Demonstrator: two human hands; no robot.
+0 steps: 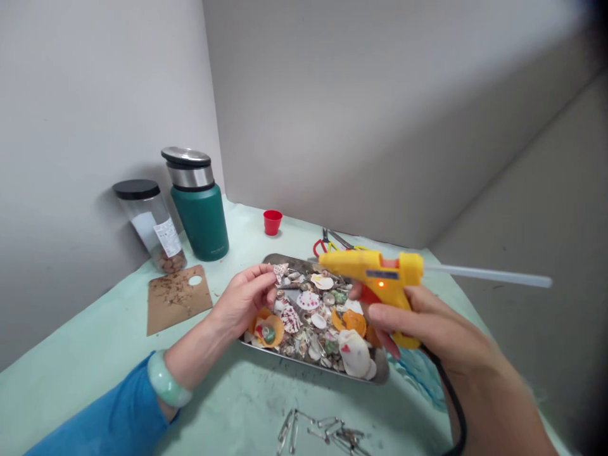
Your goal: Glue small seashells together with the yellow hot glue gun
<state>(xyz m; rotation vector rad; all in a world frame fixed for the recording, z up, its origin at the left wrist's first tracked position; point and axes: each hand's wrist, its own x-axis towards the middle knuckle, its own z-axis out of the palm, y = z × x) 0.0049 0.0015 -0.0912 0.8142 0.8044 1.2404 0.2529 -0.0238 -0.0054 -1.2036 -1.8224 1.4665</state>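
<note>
Right hand [441, 323] stands at the near right of my head feed, wrist low, fingers wrapped around the handle of the yellow glue gun [349, 261]. The gun hangs above the tray's right side, nozzle toward the left, orange light lit. Whether the trigger is squeezed I cannot tell; the grip covers much of it.

Left hand [249, 294] reaches in from the near left over the tray's left end. Fingers curl, thumb and forefinger drawn close together beside a speckled shell [280, 270] near the far rim. Pinched, or merely lying behind the fingertips? I can't settle it from this angle.

Metal tray [285, 355] sits mid-table, heaped with shells; I cannot separate many of the small pieces. Left hand hides part of its left side, the gun and right hand part of its right.

Scissors [341, 240] lie beyond the tray, handles partly behind the gun. Clear glue stick [494, 276] juts rightward from the gun. Black cord [456, 405] leaves my view at the near edge, which also crops the safety pins [327, 434]. Blue crumpled material [422, 377] shows only partly beside the right hand; I can't identify it.
</note>
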